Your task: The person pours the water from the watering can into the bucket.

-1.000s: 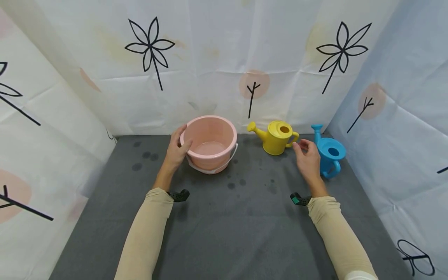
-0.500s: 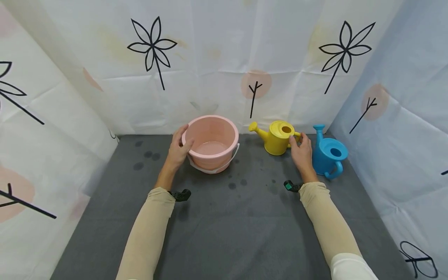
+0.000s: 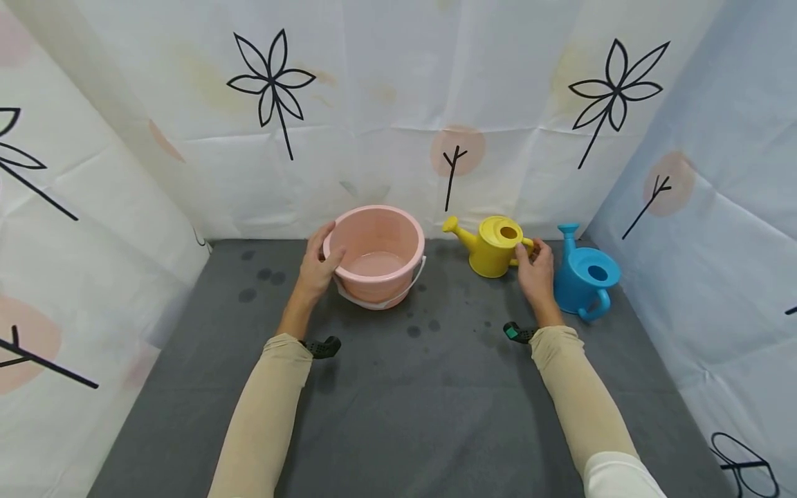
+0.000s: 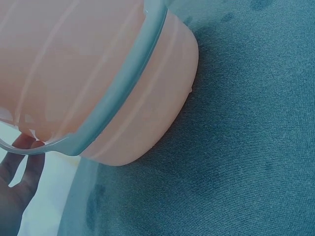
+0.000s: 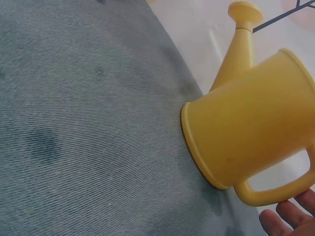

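Note:
A pink bucket (image 3: 373,290) stands upright on the dark grey cloth, its white handle hanging down in front. At its left side my left hand (image 3: 315,271) grips the rim, thumb toward the front. The left wrist view shows the ribbed bucket wall (image 4: 59,64) close up, with fingers beyond the rim at lower left. My right hand (image 3: 538,273) holds the handle of a yellow watering can (image 3: 488,256), thumb and fingertips at the loop. In the right wrist view, the fingers (image 5: 290,212) meet the handle from below and the can's base meets the cloth.
A blue watering can (image 3: 569,287) stands just right of my right hand, close to the right wall sheet. White sheets with printed flowers (image 3: 270,81) rise behind and at both sides. Dark damp spots (image 3: 247,295) mark the cloth (image 3: 429,401) near the bucket.
My right hand has moved left from beside the blue watering can onto the yellow can's handle. My left hand and the bucket have stayed in place.

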`<action>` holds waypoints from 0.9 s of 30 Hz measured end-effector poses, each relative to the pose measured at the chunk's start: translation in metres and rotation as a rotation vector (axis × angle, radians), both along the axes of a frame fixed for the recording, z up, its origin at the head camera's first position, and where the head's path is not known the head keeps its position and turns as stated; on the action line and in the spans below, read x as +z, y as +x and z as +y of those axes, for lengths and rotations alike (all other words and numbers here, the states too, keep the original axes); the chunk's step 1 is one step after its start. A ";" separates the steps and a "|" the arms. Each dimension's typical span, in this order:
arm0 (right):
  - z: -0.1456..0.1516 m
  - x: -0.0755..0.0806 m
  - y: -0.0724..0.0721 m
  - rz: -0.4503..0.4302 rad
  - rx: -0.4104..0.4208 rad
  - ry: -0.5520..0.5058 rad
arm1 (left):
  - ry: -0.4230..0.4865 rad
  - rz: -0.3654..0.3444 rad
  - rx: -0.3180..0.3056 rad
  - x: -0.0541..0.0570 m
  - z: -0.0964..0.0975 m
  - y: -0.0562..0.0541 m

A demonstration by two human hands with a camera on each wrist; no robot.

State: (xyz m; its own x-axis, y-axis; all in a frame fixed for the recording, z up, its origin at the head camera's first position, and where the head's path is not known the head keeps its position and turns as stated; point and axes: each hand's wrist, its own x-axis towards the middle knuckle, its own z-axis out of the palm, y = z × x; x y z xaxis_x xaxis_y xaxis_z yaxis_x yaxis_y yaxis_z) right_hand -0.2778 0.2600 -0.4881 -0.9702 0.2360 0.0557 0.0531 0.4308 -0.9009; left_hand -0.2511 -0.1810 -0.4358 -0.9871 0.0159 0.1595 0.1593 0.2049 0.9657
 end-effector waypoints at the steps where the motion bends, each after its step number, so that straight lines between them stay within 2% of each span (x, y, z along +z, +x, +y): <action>1: -0.001 -0.001 0.000 0.005 -0.001 -0.001 | -0.005 0.003 0.001 0.000 0.000 0.000; 14: -0.012 -0.009 0.004 0.070 -0.032 0.130 | -0.011 0.017 -0.006 0.002 0.000 0.003; 21: -0.012 -0.013 0.000 0.082 -0.038 0.030 | -0.005 0.006 0.005 0.002 0.000 0.003; 27: -0.012 -0.012 -0.001 0.059 -0.050 -0.076 | 0.006 0.001 -0.027 0.001 -0.001 0.003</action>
